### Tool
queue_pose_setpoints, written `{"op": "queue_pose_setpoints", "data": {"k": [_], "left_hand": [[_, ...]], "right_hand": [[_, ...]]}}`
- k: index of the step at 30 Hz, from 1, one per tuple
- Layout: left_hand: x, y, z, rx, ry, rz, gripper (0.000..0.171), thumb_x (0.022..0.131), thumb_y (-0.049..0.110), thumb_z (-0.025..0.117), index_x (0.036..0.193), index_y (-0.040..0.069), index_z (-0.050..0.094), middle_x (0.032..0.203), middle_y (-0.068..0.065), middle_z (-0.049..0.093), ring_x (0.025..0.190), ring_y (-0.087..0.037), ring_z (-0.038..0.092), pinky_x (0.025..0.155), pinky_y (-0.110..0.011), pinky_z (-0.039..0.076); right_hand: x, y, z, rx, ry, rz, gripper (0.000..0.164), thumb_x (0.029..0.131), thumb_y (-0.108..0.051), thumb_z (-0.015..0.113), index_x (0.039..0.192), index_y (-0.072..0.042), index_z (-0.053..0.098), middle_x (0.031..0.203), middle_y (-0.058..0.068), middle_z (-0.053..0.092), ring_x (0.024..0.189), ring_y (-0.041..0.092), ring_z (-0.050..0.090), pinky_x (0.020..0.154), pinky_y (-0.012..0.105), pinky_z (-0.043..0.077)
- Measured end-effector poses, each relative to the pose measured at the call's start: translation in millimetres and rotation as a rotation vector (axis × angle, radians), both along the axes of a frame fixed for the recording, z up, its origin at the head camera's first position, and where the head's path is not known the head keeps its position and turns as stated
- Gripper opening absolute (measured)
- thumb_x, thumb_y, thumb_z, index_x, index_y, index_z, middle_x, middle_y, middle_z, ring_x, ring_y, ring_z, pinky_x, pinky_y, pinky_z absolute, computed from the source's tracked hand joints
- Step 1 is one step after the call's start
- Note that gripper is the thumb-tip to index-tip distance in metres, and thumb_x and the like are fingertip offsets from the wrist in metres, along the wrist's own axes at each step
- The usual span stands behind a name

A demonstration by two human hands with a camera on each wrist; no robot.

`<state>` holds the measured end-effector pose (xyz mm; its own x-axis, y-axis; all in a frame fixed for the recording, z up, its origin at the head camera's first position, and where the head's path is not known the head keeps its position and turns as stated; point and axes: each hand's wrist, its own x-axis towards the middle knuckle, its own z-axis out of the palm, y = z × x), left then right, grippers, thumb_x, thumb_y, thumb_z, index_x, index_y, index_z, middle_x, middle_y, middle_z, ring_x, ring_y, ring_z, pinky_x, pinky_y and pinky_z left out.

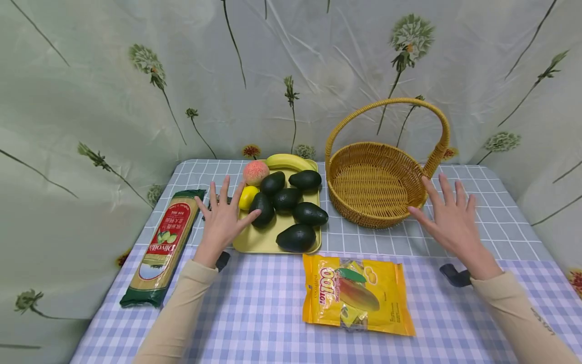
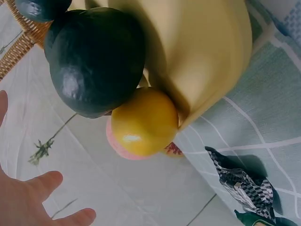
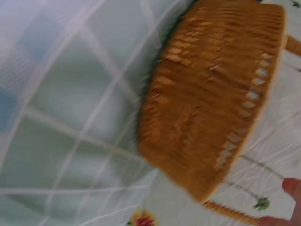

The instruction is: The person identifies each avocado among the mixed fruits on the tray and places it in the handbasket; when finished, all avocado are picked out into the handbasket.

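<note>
wicker basket (image 1: pixel 368 192) upright, 12 o'clock of the yellow bag (image 1: pixel 354 298), its flat base likely steadying it | tray (image 1: pixel 254 240) between 10 and 11, rim probably stopping avocados (image 1: pixel 295 237) rolling | left hand (image 1: pixel 223 222) at tray's 9 o'clock, right hand (image 1: pixel 454 226) at basket's 4: both spread wide, gripping nothing

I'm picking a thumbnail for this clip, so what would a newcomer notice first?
Probably the wicker basket, its tall arched handle rising at the back right of the table. Next might come the dark avocados heaped on the yellow tray at back centre, and the bright mango bag lying in front. The left hand near the tray and right hand near the basket, fingers spread, also stand out.
</note>
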<state>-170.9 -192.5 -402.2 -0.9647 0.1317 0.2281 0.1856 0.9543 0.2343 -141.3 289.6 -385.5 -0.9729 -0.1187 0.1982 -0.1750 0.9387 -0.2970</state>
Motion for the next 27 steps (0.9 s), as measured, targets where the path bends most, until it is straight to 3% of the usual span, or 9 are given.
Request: {"op": "queue_pose_setpoints", "data": {"k": [5, 11, 15, 19, 24, 27], "left_hand": [[2.2, -2, 2.4, 0.111, -0.021, -0.035, 0.086, 0.086, 0.065, 0.054, 0.153, 0.019, 0.026, 0.16, -0.012, 0.002, 0.141, -0.043, -0.007, 0.101, -0.071, -0.009], [4.8, -11, -0.7, 0.406, -0.089, -0.142, 0.084, 0.089, 0.054, 0.059, 0.155, 0.021, 0.017, 0.16, -0.01, 0.001, 0.142, -0.04, -0.003, 0.105, -0.069, 0.003], [8.5, -17, -5.1, 0.595, -0.19, -0.164, 0.086, 0.089, 0.034, 0.068, 0.155, 0.024, 0.015, 0.16, -0.007, 0.007, 0.143, -0.037, 0.007, 0.106, -0.067, 0.012], [11.2, -24, -13.4, 0.739, -0.305, -0.18, 0.089, 0.087, 0.02, 0.071, 0.155, 0.018, 0.013, 0.159, -0.008, 0.01, 0.143, -0.034, 0.012, 0.111, -0.057, 0.015], [14.9, -34, -28.7, 0.854, -0.43, -0.182, 0.092, 0.087, 0.011, 0.07, 0.155, 0.014, 0.008, 0.159, -0.011, 0.006, 0.143, -0.036, 0.01, 0.112, -0.053, 0.015], [17.3, -38, -36.6, 0.881, -0.471, -0.182, 0.094, 0.086, 0.011, 0.071, 0.155, 0.013, 0.007, 0.159, -0.013, 0.006, 0.142, -0.039, 0.01, 0.111, -0.054, 0.017]], "right_hand": [[-7.1, -23, 18.3, -0.158, 0.036, 0.218, 0.079, 0.094, -0.048, 0.056, 0.155, -0.018, 0.016, 0.158, 0.02, 0.006, 0.14, 0.046, 0.001, 0.108, 0.065, 0.0], [-20.7, -64, 34.4, -0.376, -0.064, 0.484, 0.078, 0.089, -0.029, 0.068, 0.153, -0.019, 0.025, 0.156, 0.011, 0.021, 0.139, 0.037, 0.021, 0.105, 0.065, 0.021], [-32.1, -92, 39.6, -0.475, -0.193, 0.618, 0.075, 0.089, -0.022, 0.068, 0.152, -0.018, 0.027, 0.154, 0.006, 0.028, 0.136, 0.032, 0.032, 0.106, 0.054, 0.03], [-48.2, -113, 43.1, -0.587, -0.366, 0.745, 0.072, 0.091, -0.018, 0.066, 0.151, -0.016, 0.027, 0.154, 0.005, 0.027, 0.137, 0.03, 0.031, 0.109, 0.052, 0.027], [-71.6, -133, 44.3, -0.669, -0.575, 0.887, 0.071, 0.09, -0.005, 0.065, 0.15, -0.007, 0.028, 0.154, 0.011, 0.027, 0.136, 0.031, 0.03, 0.109, 0.055, 0.024], [-83.8, -142, 44.0, -0.661, -0.679, 0.916, 0.071, 0.089, 0.0, 0.064, 0.149, -0.005, 0.028, 0.153, 0.012, 0.026, 0.135, 0.032, 0.03, 0.108, 0.053, 0.027]]}}
